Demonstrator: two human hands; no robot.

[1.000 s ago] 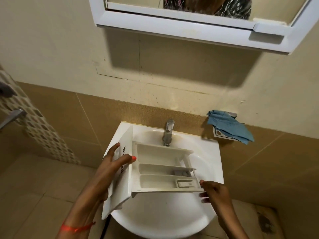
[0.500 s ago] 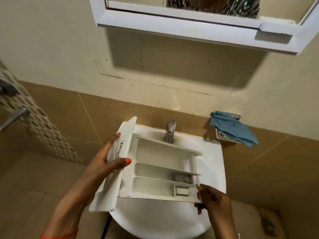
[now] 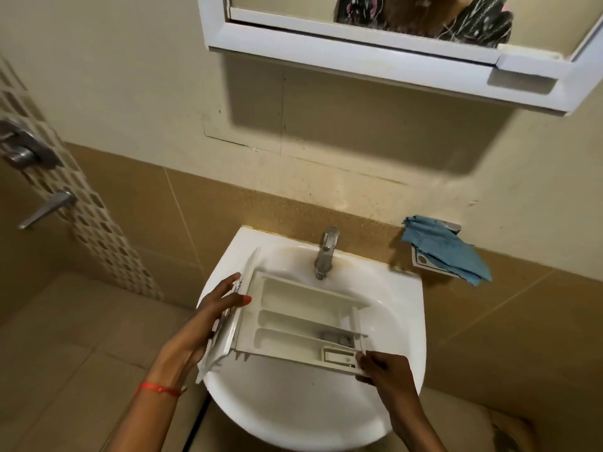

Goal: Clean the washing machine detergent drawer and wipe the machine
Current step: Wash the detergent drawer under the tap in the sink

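Beneath both hands sits a white sink point(image 3: 401, 321). Left hand point(image 3: 208, 316) grips the detergent drawer point(image 3: 293, 318) by its front panel; right hand point(image 3: 383, 367) pinches its far corner.

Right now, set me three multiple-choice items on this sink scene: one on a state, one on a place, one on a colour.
1. The drawer is: A gripped by the left hand and right hand over the sink; B lying untouched; C gripped by one hand only.
2. The cloth is: A on the floor; B on the wall holder right of the tap; C in the sink.
3. The cloth is: A red; B blue; C white.
Answers: A, a hand grips each end; B, it drapes over the holder; B, blue fabric.
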